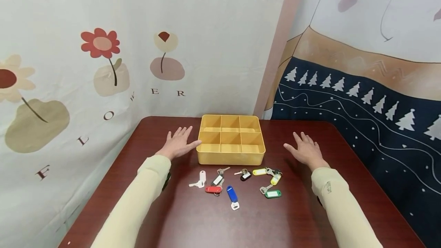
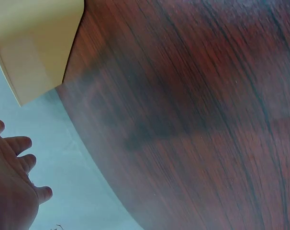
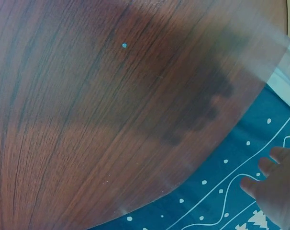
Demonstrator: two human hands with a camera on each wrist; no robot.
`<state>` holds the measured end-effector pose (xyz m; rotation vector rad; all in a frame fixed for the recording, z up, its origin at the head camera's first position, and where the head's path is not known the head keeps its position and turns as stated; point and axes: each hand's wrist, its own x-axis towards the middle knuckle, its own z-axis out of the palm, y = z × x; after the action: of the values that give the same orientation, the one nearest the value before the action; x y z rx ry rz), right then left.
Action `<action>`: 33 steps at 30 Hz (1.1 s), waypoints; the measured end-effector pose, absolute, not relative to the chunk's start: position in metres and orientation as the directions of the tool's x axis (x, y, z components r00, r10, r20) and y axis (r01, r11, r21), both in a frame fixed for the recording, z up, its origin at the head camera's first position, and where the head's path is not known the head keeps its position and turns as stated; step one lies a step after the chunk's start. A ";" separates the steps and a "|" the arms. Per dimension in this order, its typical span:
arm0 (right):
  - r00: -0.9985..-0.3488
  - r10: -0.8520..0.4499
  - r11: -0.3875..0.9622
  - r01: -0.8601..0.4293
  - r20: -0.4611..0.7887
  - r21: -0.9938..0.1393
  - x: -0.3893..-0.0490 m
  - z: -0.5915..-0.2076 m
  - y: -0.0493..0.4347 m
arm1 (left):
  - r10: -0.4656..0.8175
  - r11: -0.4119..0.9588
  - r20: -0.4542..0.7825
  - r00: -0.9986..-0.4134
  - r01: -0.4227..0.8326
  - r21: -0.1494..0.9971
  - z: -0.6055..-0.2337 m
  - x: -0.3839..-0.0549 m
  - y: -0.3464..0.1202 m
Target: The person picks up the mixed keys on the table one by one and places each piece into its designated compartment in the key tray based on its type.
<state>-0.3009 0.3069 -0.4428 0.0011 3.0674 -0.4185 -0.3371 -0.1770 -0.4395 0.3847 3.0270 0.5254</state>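
A yellow divided box (image 1: 231, 159) stands at the back of the table, its compartments bare. Fingers spread, my left hand (image 1: 177, 144) hovers at the box's left side, the thumb overlapping its edge in the head view. Off to the box's right, my right hand (image 1: 304, 150) is held out with straight fingers and holds nothing. In front of the box lie keys with coloured tags: a white tag (image 1: 202, 176), a red tag (image 1: 213, 189), a blue tag (image 1: 232, 193), a green tag (image 1: 273, 194), a yellow tag (image 1: 260, 172) and black ones, such as a black tag (image 1: 245, 176).
The dark red wooden table (image 1: 193, 225) has rounded back corners. Behind it hangs a pale curtain (image 1: 220, 49) with flower prints. A navy curtain (image 1: 344, 125) with tree prints runs along the right side.
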 end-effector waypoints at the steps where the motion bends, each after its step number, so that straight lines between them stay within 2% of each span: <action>1: -0.999 -0.006 0.962 0.007 -0.044 -0.271 -0.301 -0.443 0.307 | 0.255 0.909 -0.007 -0.967 0.237 0.344 -0.440 -0.337 -0.176; 14: -0.999 -0.020 0.943 -0.009 -0.030 -0.332 -0.299 -0.450 0.305 | 0.299 0.861 -0.030 -0.954 0.256 0.440 -0.445 -0.328 -0.168; 27: -0.999 -0.049 0.882 -0.053 0.021 -0.468 -0.300 -0.453 0.302 | 0.338 0.801 0.000 -0.941 0.288 0.525 -0.444 -0.328 -0.162; 33: -0.998 -0.044 0.855 -0.058 0.040 -0.516 -0.297 -0.457 0.298 | 0.339 0.798 -0.025 -0.941 0.273 0.538 -0.447 -0.329 -0.163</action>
<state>-0.2969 0.2981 -0.4572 -0.0837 3.0515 -0.8496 -0.3288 -0.1628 -0.4467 0.4894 2.8642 0.8293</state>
